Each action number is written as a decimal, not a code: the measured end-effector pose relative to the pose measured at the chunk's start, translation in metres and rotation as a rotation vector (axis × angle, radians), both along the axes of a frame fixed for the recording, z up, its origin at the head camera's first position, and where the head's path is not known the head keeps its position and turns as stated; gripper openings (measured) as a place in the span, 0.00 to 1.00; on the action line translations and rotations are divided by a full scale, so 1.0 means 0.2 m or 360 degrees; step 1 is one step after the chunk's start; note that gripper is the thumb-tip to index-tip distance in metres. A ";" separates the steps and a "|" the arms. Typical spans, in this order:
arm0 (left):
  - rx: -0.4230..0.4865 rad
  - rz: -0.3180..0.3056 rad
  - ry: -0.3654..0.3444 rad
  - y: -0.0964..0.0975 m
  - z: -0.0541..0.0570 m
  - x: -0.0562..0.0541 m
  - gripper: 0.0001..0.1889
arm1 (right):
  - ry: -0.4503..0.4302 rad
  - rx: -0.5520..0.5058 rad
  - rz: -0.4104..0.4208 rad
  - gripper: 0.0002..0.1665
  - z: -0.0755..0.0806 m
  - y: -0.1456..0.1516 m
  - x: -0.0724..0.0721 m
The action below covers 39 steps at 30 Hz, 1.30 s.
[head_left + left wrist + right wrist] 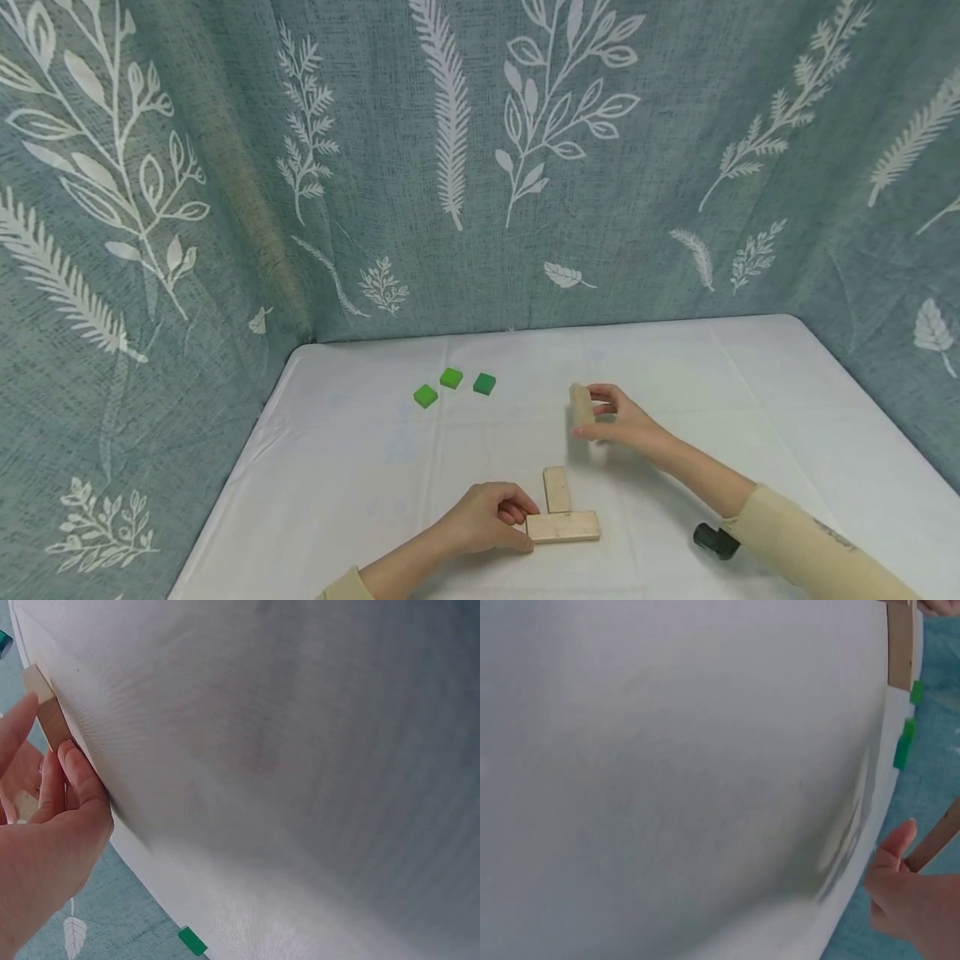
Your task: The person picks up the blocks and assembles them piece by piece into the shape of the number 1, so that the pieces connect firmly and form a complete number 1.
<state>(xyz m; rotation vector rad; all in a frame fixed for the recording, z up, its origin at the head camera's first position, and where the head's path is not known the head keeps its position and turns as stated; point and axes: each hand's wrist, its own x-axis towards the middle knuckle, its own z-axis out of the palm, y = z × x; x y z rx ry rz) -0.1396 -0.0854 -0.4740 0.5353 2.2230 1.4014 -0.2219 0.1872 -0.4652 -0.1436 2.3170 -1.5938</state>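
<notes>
My left hand (486, 518) pinches the left end of a pale wooden block (564, 527) lying crosswise on the table; the left wrist view shows thumb and fingertips at this block (51, 712). A second wooden block (557, 490) lies behind it, pointing away, its near end against the first so that they form an upside-down T. Farther back and to the right, my right hand (626, 423) holds a third wooden block (581, 408) between thumb and fingers, tilted above the table. Part of that block (939, 836) shows at the right wrist view's edge.
Three small green squares, one light (425, 396), another light (451, 378) and one darker (484, 383), lie at the back left of the white-covered table (337, 467). A black cylindrical object (715, 541) is beside the right sleeve. Patterned curtains (480, 275) enclose the table's back and sides.
</notes>
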 end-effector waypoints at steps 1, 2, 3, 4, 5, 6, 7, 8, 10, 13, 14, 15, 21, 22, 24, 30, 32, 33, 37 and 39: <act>0.0005 -0.0001 -0.0003 0.00 0.00 0.00 0.15 | 0.0005 0.0009 0.0007 0.54 0.00 -0.01 0.00; 0.0011 -0.0004 -0.0003 0.00 0.00 0.00 0.15 | 0.0014 0.0019 0.0019 0.54 0.00 -0.02 0.00; 0.0016 -0.0006 -0.0004 0.00 0.00 0.00 0.15 | 0.0014 0.0031 0.0017 0.54 0.00 -0.03 0.01; 0.0019 -0.0008 -0.0003 0.00 0.00 0.00 0.15 | 0.0021 0.0045 0.0022 0.54 0.00 -0.04 0.01; 0.0022 -0.0010 -0.0001 0.00 0.00 0.00 0.15 | 0.0035 0.0065 0.0027 0.54 -0.01 -0.05 0.01; 0.0024 -0.0012 0.0000 0.00 -0.01 0.00 0.15 | 0.0050 0.0088 0.0032 0.54 -0.01 -0.06 0.01; 0.0025 -0.0014 0.0000 0.00 -0.01 0.00 0.15 | 0.0066 0.0113 0.0035 0.54 -0.01 -0.07 0.01; 0.0025 -0.0016 0.0001 0.00 -0.01 0.00 0.15 | 0.0074 0.0129 0.0037 0.54 -0.02 -0.09 0.02; 0.0021 -0.0019 0.0003 0.00 -0.01 0.00 0.15 | 0.0105 0.0169 0.0036 0.54 -0.02 -0.11 0.02; 0.0011 -0.0018 0.0005 0.00 -0.01 0.00 0.15 | 0.0130 0.0215 0.0031 0.54 -0.03 -0.15 0.03; 0.0009 -0.0018 0.0005 0.00 -0.01 0.00 0.15 | 0.0141 0.0227 0.0031 0.54 -0.04 -0.16 0.03; 0.0007 -0.0018 0.0004 0.00 -0.01 0.00 0.15 | 0.0155 0.0243 0.0029 0.54 -0.04 -0.17 0.03; 0.0009 -0.0018 -0.0003 0.00 -0.01 -0.01 0.15 | 0.0214 0.0321 0.0031 0.55 -0.06 -0.21 0.03; 0.0007 -0.0018 -0.0003 0.00 -0.01 0.00 0.15 | 0.0222 0.0332 0.0036 0.55 -0.06 -0.21 0.03; 0.0000 -0.0020 -0.0001 0.00 -0.01 0.00 0.15 | 0.0244 0.0350 0.0049 0.55 -0.06 -0.22 0.03; -0.0014 -0.0019 0.0014 0.00 0.00 -0.01 0.15 | 0.0341 0.0416 0.0112 0.56 -0.08 -0.24 0.02; -0.0014 -0.0021 0.0010 0.00 0.00 -0.01 0.15 | 0.0372 0.0441 0.0134 0.57 -0.09 -0.24 0.02; -0.0014 -0.0022 0.0009 0.00 0.00 -0.01 0.15 | 0.0385 0.0451 0.0146 0.57 -0.09 -0.24 0.02; -0.0020 -0.0023 0.0016 0.00 0.00 -0.01 0.15 | 0.0448 0.0491 0.0178 0.57 -0.10 -0.25 0.02; -0.0027 -0.0022 0.0020 0.00 0.00 -0.01 0.15 | 0.0473 0.0504 0.0189 0.57 -0.10 -0.25 0.02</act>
